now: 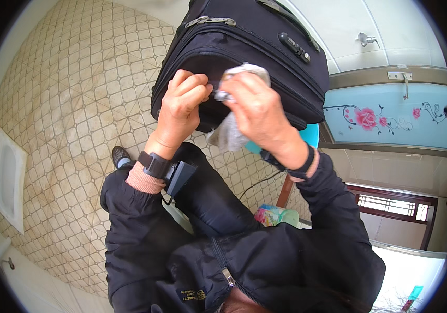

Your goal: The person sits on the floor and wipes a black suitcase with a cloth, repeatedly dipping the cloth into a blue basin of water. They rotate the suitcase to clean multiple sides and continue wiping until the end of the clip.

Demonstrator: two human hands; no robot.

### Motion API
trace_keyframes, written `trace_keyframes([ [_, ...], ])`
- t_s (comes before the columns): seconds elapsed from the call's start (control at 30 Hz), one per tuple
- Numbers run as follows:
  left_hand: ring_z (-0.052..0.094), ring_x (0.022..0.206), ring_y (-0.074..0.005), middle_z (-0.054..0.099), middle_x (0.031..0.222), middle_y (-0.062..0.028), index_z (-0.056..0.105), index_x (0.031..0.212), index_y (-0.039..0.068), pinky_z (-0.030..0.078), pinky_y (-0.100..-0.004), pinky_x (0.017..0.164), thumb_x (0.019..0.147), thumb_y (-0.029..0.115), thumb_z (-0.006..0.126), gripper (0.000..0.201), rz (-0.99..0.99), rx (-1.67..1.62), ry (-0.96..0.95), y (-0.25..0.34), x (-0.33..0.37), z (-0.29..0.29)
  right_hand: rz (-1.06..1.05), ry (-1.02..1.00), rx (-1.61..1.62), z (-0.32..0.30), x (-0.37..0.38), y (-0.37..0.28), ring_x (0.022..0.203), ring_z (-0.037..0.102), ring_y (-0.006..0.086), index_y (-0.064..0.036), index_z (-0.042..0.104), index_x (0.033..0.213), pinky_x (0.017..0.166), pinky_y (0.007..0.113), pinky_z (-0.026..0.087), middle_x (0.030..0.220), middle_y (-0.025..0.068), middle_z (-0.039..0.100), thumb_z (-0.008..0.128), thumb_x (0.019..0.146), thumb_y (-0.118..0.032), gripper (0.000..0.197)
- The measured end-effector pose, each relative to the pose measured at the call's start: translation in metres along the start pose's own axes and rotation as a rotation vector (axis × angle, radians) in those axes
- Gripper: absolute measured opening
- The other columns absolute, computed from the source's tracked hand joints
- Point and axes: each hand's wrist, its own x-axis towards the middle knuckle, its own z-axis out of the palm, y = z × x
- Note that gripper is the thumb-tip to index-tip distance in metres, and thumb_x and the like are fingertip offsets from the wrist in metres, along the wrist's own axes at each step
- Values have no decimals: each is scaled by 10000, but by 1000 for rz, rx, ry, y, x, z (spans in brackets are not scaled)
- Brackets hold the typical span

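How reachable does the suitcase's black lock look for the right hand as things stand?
Probably yes: nothing visible stands between the right hand and the black lock on the suitcase, though the cloth it holds may hamper gripping.

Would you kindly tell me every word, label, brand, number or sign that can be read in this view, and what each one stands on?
Jacket: small yellow lettering beside an emblem on the chest; I won't copy its wording.
Suitcase: pale marks on the lock, too small to read.
Blue panel: flowers and scrolls, no writing I can see.
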Motion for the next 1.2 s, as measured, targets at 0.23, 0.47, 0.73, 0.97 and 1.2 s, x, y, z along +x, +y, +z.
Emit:
trace_keyframes([
  [0.23,570,840,-231,638,936,-30,621,829,33,452,-321,706,651,-85,657,216,34,-33,-61,3,0,-4,12,-91,3,-3,-7,1,879,620,335,-5,626,991,767,393,517,948,138,614,648,741,52,258],
  [0.47,573,827,-238,636,921,-43,613,822,23,464,-329,702,657,-81,677,206,-2,-45,19,0,2,-2,53,-144,-62,0,-7,0,906,619,350,3,619,993,796,410,515,952,150,612,642,754,45,244],
  [0.73,576,823,-247,634,905,-52,602,818,17,477,-331,704,657,-103,677,215,-25,-63,20,1,1,-1,72,-12,-51,-10,-8,-6,911,623,353,14,623,1032,807,409,517,951,166,617,649,756,60,280],
  [0.97,577,821,-255,626,906,-60,594,816,19,471,-329,702,655,-89,679,212,-45,-86,34,1,1,-1,12,-35,-20,12,-5,-4,925,620,312,-6,618,1088,795,404,524,1018,131,624,639,775,27,315],
  [1.2,594,827,-279,602,923,-112,590,857,-18,508,-322,682,690,-173,644,235,-53,-100,29,1,4,-4,301,-333,-166,-50,-20,12,907,620,350,-12,622,1018,784,429,523,966,141,626,663,773,-1,249],
])
